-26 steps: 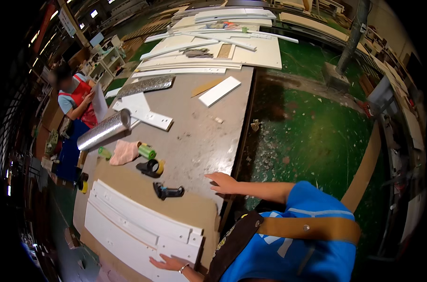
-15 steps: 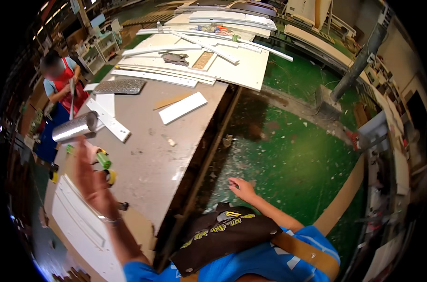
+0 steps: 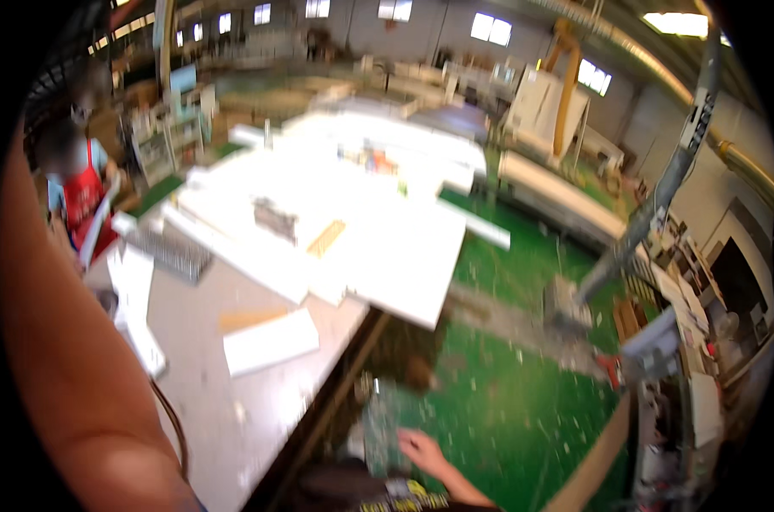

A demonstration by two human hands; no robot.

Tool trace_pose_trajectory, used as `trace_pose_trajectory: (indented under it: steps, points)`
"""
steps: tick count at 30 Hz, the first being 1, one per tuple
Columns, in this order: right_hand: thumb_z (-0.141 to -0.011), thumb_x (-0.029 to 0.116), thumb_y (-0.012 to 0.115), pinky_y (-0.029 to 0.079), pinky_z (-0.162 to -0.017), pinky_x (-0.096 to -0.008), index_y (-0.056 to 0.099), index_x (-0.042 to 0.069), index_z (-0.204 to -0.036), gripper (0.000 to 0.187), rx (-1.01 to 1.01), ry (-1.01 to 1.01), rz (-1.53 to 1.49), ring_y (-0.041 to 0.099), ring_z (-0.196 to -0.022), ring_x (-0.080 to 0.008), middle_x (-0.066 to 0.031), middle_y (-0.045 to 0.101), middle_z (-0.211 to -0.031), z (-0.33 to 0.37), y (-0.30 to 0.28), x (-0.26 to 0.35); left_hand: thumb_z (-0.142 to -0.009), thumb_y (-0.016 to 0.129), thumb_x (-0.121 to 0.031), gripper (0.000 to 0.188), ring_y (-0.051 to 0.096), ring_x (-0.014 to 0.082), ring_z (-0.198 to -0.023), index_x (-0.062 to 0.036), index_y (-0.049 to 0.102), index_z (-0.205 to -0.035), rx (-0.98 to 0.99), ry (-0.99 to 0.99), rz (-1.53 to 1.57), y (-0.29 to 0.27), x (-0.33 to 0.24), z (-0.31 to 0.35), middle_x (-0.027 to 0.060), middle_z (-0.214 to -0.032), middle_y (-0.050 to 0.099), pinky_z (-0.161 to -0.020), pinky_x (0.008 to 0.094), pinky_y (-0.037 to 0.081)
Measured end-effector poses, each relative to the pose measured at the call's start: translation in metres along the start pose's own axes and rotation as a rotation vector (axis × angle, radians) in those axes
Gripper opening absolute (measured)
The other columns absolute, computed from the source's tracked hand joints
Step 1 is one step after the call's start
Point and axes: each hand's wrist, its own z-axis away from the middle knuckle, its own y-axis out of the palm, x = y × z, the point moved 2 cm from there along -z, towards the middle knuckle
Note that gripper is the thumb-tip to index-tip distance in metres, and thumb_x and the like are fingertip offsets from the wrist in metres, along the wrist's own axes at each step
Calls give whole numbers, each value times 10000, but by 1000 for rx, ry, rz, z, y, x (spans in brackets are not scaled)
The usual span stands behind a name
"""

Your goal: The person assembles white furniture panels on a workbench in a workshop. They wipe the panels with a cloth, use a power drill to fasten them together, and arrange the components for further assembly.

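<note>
My left forearm [image 3: 80,367] is raised large along the left side, and its hand runs out of view past the rim. My right hand [image 3: 423,450] hangs low beside the table edge, over the green floor. Its fingers are loosely bent and a little apart, with nothing visible in them, though the picture is smeared. A pale, see-through patch [image 3: 378,427] shows just left of that hand; I cannot make out what it is. On the grey table [image 3: 208,444] lie a short white board [image 3: 272,343] and a brown strip [image 3: 255,318]. A dark cord [image 3: 178,418] curves beside my left forearm.
Overexposed white panels [image 3: 404,247] cover the far part of the table, and a silvery foam sheet [image 3: 169,252] lies left of them. A person in a red apron [image 3: 84,200] stands at the far left. A grey post [image 3: 651,205] rises at the right.
The view has tilted up, bringing in the far wall and windows. My left arm has swung up and closer, taking its hand out of view. My right hand sits lower in the picture.
</note>
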Motion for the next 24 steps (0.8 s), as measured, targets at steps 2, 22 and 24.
trace_pose_trajectory:
  steps: [2, 22, 24]
  points:
    - [-875, 191, 638, 488, -855, -312, 607, 24, -1182, 351, -33, 63, 10, 623, -968, -186, -108, 657, -1057, -25, -34, -26, -945, 422, -463, 623, 342, 363, -1345, -22, 396, -1384, -18, -49, -32, 35, 24, -24, 215, -1434, 382, -1117, 522, 235]
    - [-895, 284, 593, 433, -974, -403, 648, 77, -1148, 332, -156, 98, 167, 606, -1053, -264, -127, 669, -1094, -339, -229, -22, -914, 419, -556, 688, 312, 377, -1360, -82, 369, -1411, 401, -199, -343, 256, 83, -133, 208, -1456, 350, -1106, 553, 237]
    - [-871, 218, 611, 471, -881, -360, 616, 48, -1164, 339, -160, 145, -78, 620, -967, -221, -123, 671, -1053, -385, -236, -96, -911, 419, -566, 695, 309, 378, -1362, -88, 366, -1413, 408, -131, -314, 290, 75, -140, 207, -1459, 347, -1105, 556, 238]
